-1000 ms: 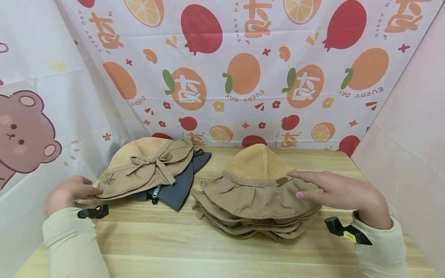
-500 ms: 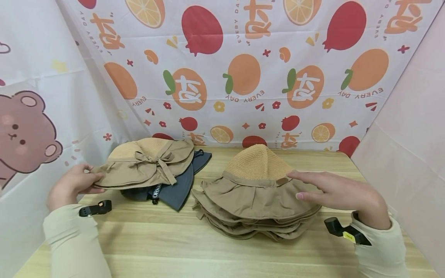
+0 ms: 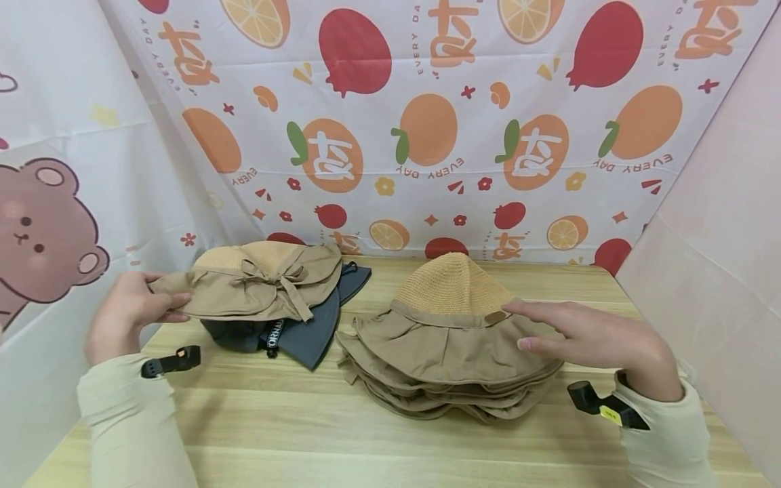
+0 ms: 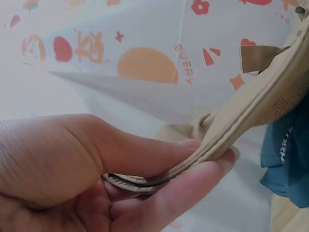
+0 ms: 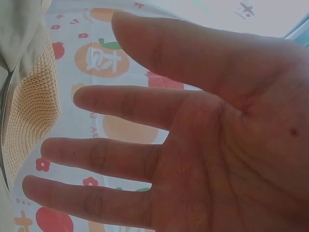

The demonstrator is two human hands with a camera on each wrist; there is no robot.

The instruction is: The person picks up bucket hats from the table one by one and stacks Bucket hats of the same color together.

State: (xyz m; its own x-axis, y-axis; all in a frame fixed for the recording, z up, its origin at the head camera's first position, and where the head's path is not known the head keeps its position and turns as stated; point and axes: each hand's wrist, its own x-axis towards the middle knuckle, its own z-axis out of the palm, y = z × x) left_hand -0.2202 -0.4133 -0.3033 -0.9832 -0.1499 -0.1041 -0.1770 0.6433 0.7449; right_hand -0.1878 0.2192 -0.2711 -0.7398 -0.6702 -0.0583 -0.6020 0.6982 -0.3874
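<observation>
"What is held?"
"One bow hat (image 3: 244,288) is pinched at its brim by the left hand (image 3: 127,315), above at least one dark hat (image 3: 310,332), near the worktop's (image 3: 317,427) back-left corner."
"The right hand (image 3: 601,337)?"
"Straight-fingered, nothing grasped, beside one stack of hats (image 3: 451,346); its layers cannot be counted."

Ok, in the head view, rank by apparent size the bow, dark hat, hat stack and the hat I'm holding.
Hat stack
Held hat
Dark hat, partly covered, judged by visible part
Bow
</observation>
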